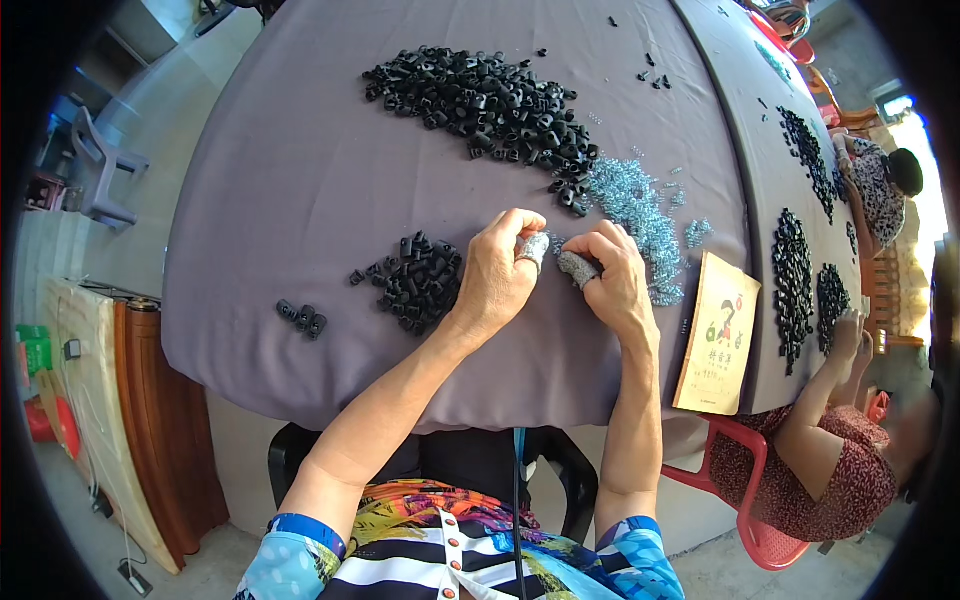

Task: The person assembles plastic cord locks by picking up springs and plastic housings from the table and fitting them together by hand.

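My left hand and my right hand are close together above the grey cloth, a narrow gap between them. Each has a thumb wrapped in a grey covering. The fingers of both are pinched closed; anything in them is too small or hidden to make out. To the right of my right hand spreads a heap of tiny bluish pieces, like little springs. Beyond my hands lies a large pile of small black plastic parts. A smaller pile of black parts sits just left of my left hand.
A few black parts lie apart at the left on the cloth-covered table. A yellowish booklet rests at the right. Beyond a seam are more black piles. Another person sits on a red chair; a second person is farther off.
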`<action>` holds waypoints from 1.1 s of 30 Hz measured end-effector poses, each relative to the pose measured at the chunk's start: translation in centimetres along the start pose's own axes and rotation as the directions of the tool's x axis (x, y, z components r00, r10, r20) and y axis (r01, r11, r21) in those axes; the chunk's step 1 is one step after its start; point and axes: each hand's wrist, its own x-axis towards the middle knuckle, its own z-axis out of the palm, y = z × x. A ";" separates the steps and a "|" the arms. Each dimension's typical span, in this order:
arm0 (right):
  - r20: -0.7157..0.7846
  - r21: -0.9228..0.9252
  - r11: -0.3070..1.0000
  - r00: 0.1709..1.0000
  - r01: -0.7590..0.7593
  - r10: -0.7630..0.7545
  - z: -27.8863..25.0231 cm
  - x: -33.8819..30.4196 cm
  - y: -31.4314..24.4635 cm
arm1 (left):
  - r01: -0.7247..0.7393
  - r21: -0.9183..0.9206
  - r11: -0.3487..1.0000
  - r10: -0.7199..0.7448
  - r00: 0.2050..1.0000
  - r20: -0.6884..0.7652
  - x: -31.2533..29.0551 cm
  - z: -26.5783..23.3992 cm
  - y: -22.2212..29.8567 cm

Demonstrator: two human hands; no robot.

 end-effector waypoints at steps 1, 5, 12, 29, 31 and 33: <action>-0.035 0.070 0.997 0.999 0.022 -0.019 0.1 0.1 -0.1 | 0.005 0.000 1.000 -0.005 1.000 0.012 0.0 -0.1 0.0; -0.117 0.325 0.945 0.993 0.032 0.006 0.0 0.1 -0.7 | 0.005 0.008 1.000 -0.006 0.999 0.044 -0.2 -0.3 0.4; -0.111 0.412 0.910 0.994 0.042 0.004 0.3 0.2 -0.2 | -0.240 0.042 0.970 0.239 0.971 0.014 0.3 -0.1 -0.3; -0.080 0.611 0.790 0.988 -0.056 0.132 0.2 0.0 -0.5 | 0.212 -0.195 0.958 -0.164 0.958 0.235 0.1 -0.2 1.9; -0.103 0.620 0.784 0.988 -0.027 0.115 0.5 0.0 -0.1 | 0.196 -0.168 0.966 -0.152 0.958 0.243 0.2 -0.3 1.8; -0.125 0.627 0.779 0.987 0.001 0.100 0.6 0.0 0.0 | 0.181 -0.142 0.973 -0.141 0.957 0.253 0.2 -0.4 1.5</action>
